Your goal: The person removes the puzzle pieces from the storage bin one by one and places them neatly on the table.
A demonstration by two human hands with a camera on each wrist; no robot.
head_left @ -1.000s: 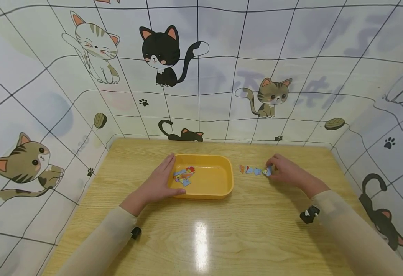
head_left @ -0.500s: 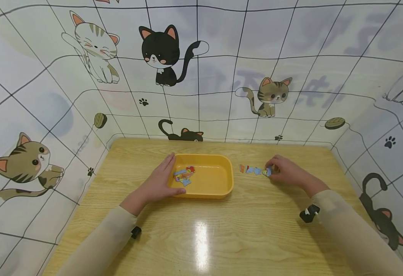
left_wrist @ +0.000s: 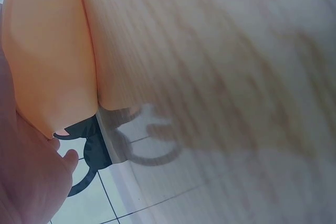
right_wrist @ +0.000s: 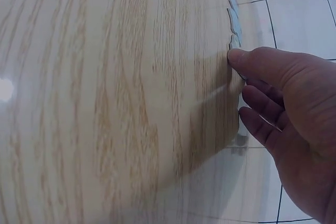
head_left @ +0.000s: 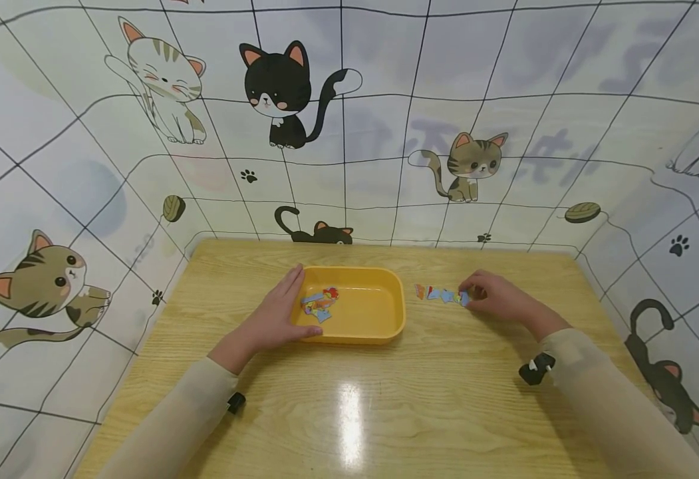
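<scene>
In the head view a shallow yellow tray [head_left: 367, 314] lies on the table. My left hand [head_left: 270, 318] holds its left end, thumb along the near rim and fingers at the far left corner. Several small colourful puzzle pieces [head_left: 320, 306] are heaped in the tray's left part. To the right of the tray runs a short row of puzzle pieces [head_left: 433, 293], orange at the left and blue further along. At the right end of this row my right hand [head_left: 495, 297] pinches a blue puzzle piece [head_left: 465, 299]. The right wrist view has the thumb [right_wrist: 262, 62] pressed at that piece's edge.
The wooden table [head_left: 433, 399] extends in front of the tray and both forearms. Cloth with cat drawings [head_left: 379, 133] rises behind the table and at both sides. A small black device [head_left: 537, 370] is on the right wrist.
The right hand has nudged its puzzle piece slightly left, and the gap to the row's neighbouring piece has narrowed. My left hand and the tray stay in place.
</scene>
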